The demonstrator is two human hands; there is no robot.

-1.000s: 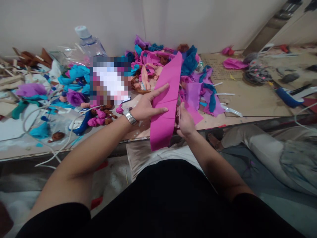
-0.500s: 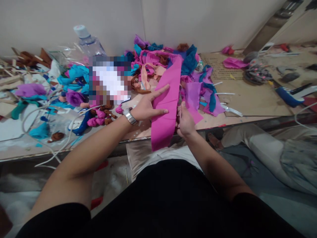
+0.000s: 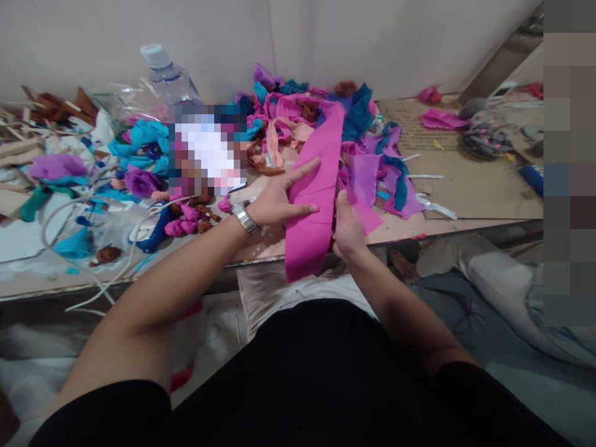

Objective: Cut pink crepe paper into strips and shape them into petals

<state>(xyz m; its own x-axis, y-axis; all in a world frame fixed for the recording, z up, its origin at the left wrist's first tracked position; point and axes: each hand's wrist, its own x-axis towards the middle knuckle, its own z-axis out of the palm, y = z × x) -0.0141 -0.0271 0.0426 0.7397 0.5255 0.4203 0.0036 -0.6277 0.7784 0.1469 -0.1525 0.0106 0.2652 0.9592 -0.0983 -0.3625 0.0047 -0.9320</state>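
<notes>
A long pink crepe paper strip point(image 3: 313, 205) runs from the pile on the table down over the table's front edge. My left hand point(image 3: 279, 200), with a metal watch on the wrist, holds the strip from its left side, fingers stretched across its face. My right hand point(image 3: 347, 228) is closed at the strip's right edge, thumb up, around a small dark thing that I cannot make out. Both hands hover over the table edge just in front of my body.
A heap of pink, purple and teal paper scraps point(image 3: 358, 155) lies behind the strip. A plastic water bottle point(image 3: 165, 77), paper flowers point(image 3: 139, 183) and a white cable point(image 3: 93, 248) crowd the left. Brown cardboard point(image 3: 465, 180) covers the right. Another person's legs point(image 3: 484, 273) lie below.
The strip's far end has sagged lower onto the pile. My right hand has crept slightly forward along the strip's right edge. My left hand keeps its hold.
</notes>
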